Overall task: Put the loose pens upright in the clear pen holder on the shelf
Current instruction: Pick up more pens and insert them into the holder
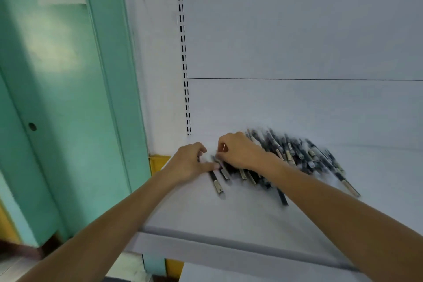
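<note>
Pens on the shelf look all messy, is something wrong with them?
Yes. The pens lie flat in a jumbled heap on the white shelf, crossing each other, and a few have strayed toward the front edge. None of them stands upright.

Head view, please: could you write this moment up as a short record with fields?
surface: white shelf
items: dark pens, heaped and lying flat, none upright
left hand: at the heap's left end, by the outermost pens
right hand: on the heap's left end, fingers curled; grip blurred
pen holder: not clearly visible
</note>
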Motion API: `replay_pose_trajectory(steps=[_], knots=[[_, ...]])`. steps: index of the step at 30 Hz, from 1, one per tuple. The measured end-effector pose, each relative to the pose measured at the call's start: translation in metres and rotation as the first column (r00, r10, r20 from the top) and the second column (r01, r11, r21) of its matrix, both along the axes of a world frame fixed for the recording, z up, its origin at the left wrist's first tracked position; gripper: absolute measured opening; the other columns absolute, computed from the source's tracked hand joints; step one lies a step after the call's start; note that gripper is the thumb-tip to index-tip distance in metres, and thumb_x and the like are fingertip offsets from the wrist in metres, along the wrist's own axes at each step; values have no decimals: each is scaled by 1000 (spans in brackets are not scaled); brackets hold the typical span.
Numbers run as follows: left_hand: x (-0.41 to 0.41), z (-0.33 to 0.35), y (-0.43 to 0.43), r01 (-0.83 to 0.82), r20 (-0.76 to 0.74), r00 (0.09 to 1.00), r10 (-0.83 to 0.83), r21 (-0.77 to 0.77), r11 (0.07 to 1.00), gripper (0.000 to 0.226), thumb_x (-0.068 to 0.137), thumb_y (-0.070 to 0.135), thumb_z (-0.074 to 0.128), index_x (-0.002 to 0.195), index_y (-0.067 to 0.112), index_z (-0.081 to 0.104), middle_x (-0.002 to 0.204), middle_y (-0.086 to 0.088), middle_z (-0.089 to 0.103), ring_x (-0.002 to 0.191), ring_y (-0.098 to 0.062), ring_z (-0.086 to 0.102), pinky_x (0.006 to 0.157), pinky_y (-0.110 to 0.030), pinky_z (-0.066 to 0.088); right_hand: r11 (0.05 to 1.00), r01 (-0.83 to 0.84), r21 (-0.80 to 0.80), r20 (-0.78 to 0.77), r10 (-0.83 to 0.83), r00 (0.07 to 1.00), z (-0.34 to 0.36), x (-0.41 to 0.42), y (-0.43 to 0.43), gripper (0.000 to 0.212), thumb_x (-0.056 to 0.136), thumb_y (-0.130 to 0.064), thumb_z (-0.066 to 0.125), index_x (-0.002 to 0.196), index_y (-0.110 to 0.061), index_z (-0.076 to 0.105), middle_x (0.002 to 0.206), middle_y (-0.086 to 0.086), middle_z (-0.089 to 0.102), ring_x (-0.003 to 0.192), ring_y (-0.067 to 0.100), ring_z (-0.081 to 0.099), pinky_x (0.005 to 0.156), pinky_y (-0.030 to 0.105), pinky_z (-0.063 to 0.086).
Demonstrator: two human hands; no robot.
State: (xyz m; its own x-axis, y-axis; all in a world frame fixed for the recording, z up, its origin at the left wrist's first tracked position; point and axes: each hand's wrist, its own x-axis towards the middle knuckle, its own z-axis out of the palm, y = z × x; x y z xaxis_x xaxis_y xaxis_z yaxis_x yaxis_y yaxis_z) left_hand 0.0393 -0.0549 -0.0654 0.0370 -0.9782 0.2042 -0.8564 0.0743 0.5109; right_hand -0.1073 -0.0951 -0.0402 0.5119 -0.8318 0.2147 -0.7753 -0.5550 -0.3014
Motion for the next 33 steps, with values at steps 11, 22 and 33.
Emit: replay_pose_trajectory(steps=[11,22,33], knots=[[3,15,21,-104,328,943,62,113,988,15,89,24,50,88,10,49,91,-5,49,76,-18,48,51,-21,30,988,99,-117,-282,-129,951,3,32,17,16,85,-22,58,83,-6,54,86,8,56,78,27,52,61,27,39],[0,-4,34,-84,655,753,70,-10,996,27,98,13,36,122,2,44,120,-14,48,110,-28,52,79,-28,38,976,213,45,192,-217,957,4,26,30,37,76,-8,56,55,-13,26,51,1,30,46,16,27,44,23,20],[-2,25,46,84,-306,951,-55,83,993,9,90,16,56,93,24,56,68,1,64,53,-10,50,54,-20,38,976,217,-10,464,-188,866,24,-54,38,22,86,-15,60,97,3,65,93,15,68,84,27,63,72,31,51]])
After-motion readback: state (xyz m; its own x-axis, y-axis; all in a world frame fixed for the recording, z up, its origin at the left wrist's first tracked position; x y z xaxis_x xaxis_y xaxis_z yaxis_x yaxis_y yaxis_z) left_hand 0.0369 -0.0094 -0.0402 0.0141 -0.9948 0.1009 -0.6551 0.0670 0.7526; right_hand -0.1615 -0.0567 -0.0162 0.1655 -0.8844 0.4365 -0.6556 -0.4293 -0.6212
